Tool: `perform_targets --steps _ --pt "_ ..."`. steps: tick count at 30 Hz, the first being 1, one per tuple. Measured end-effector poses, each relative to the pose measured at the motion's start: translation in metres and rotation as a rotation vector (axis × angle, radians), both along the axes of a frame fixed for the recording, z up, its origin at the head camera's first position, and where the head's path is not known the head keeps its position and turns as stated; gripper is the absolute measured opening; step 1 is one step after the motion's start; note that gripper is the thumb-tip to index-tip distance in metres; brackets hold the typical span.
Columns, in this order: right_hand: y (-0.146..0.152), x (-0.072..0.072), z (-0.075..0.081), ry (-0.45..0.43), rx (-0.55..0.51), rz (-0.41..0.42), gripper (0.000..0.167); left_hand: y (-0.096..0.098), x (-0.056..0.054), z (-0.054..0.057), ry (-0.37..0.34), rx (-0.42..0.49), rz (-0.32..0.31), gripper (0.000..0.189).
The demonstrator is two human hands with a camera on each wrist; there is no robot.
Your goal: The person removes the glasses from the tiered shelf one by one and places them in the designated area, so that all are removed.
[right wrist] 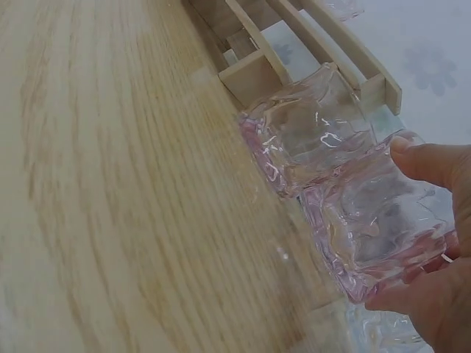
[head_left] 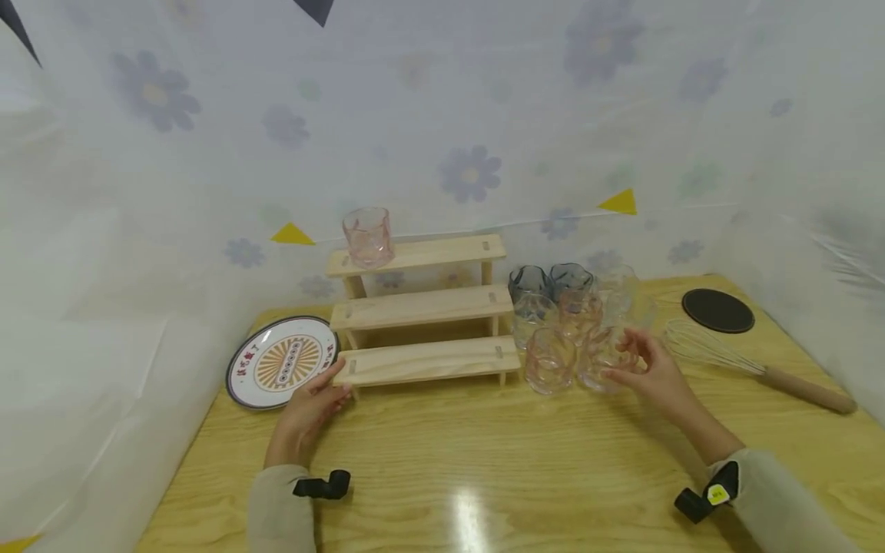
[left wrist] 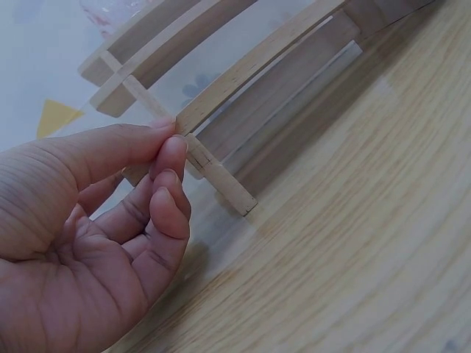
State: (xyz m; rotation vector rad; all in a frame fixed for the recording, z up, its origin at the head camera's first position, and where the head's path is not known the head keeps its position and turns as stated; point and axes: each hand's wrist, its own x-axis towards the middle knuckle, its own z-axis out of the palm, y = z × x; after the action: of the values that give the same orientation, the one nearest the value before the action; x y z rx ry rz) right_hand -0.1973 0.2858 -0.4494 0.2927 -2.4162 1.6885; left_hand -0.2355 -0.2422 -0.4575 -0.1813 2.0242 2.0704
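Observation:
A three-step wooden display rack (head_left: 429,362) stands on the table, its left front end pinched between thumb and forefinger of my left hand (head_left: 311,411). In the left wrist view that hand (left wrist: 110,198) meets the lowest step right at its corner. My right hand (head_left: 653,369) grips a clear pinkish glass (head_left: 598,361), thumb on one side and fingers on the other. The right wrist view has this glass (right wrist: 375,213) tilted by the camera angle, close beside another pinkish glass (right wrist: 309,136). One pink glass (head_left: 369,238) sits on the rack's top step, at its left end.
Behind the held glass cluster several more glasses, among them dark blue ones (head_left: 529,283) and an amber-pink one (head_left: 579,313). A whisk (head_left: 795,380) and a round black coaster (head_left: 717,309) lie to the right. At the left, a patterned plate (head_left: 242,388) lies beside the rack.

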Motion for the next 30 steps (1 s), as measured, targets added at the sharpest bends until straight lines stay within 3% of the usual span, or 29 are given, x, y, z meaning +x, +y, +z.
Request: perform_targets --steps 7,14,30 --pt "-0.002 -0.005 -0.010 -0.019 0.069 -0.068 0.077 0.000 -0.002 0.000 0.011 0.016 -0.008 0.062" --pt "-0.004 -0.010 -0.016 -0.026 0.045 -0.085 0.076 0.001 -0.001 0.000 -0.008 0.009 0.003 0.063" --pt "-0.007 -0.016 -0.016 -0.013 0.094 -0.118 0.076 0.001 0.000 -0.001 0.000 -0.010 -0.012 0.062"
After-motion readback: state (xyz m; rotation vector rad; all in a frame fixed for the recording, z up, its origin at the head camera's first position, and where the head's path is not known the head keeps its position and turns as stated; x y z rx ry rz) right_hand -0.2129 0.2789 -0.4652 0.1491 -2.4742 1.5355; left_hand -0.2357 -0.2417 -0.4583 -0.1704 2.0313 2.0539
